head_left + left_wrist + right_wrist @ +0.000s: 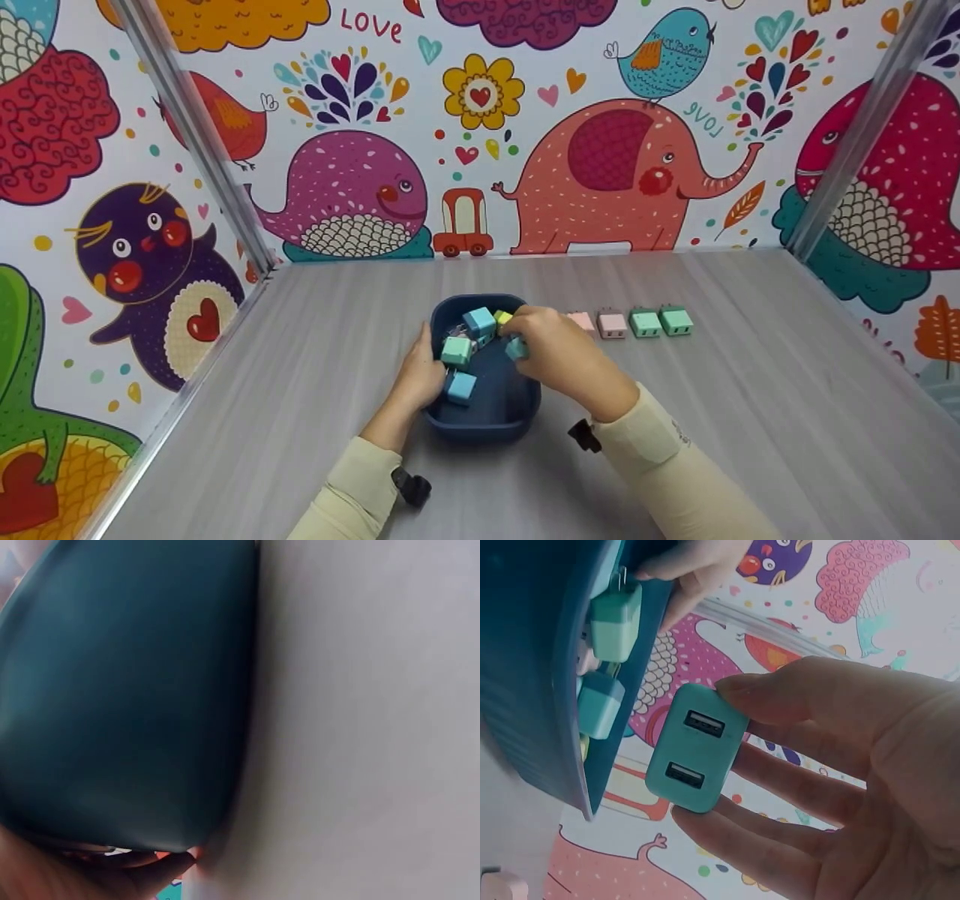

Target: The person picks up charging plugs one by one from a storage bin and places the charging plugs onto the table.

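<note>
Left hand (420, 371) clamped on the left wall of a dark blue bin (480, 432), thumb over the rim, fingers along the outside. Right hand (555, 349) well apart from the left, above the bin's right side, with a turquoise charger (697, 748) pinched between thumb and fingertips; two USB ports visible on the end turned toward the right wrist.

Inside the bin, between the hands, more chargers in a loose jumble: a mint charger (456, 351) just beside the left thumb, prongs showing in the right wrist view; a blue charger (461, 388) near the same thumb, closer to the person; another blue charger (480, 321) ahead, between both hands; a yellow charger (502, 320) just beyond the right fingertips, only partly visible.

To the right of the right hand, on the grey table (322, 360), a row of four: a pink charger (583, 322) partly hidden by the hand, a second pink charger (612, 325), then two green chargers (645, 324) farthest out.

Below both hands, cream sleeves (686, 469) and a black clip (411, 487) at each wrist. Beyond the hands, a wall of cartoon animals (607, 180).
</note>
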The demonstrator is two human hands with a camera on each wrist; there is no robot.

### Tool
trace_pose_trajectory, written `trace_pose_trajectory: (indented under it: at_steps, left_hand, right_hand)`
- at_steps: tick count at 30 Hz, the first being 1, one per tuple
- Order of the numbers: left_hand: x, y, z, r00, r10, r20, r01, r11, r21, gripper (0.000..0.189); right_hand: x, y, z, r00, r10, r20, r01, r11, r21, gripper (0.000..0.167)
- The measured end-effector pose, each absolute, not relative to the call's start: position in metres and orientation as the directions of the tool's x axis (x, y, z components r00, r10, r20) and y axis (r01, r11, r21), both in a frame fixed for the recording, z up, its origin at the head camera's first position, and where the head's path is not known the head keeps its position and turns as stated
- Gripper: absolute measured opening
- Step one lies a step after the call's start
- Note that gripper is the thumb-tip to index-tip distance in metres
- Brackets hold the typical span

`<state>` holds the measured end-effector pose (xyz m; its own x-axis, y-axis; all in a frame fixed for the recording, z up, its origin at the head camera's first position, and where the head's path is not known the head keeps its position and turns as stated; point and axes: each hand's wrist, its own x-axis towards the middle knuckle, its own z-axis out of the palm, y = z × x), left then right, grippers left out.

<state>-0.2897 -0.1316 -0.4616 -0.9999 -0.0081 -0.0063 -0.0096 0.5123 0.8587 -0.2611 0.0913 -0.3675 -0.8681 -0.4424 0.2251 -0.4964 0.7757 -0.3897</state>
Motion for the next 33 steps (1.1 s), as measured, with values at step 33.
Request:
trace_pose_trajectory:
  at_steps: [33]
  left_hand:
    - [-0.29, -0.132, -0.461, -1.0, -0.003, 0.003, 0.001, 0.522, 0.853, 0.077]
  right_hand:
    - [-0.296, 0.175, -0.352, -0.952, -0.222, 0.209, -0.299, 0.82, -0.488, 0.044]
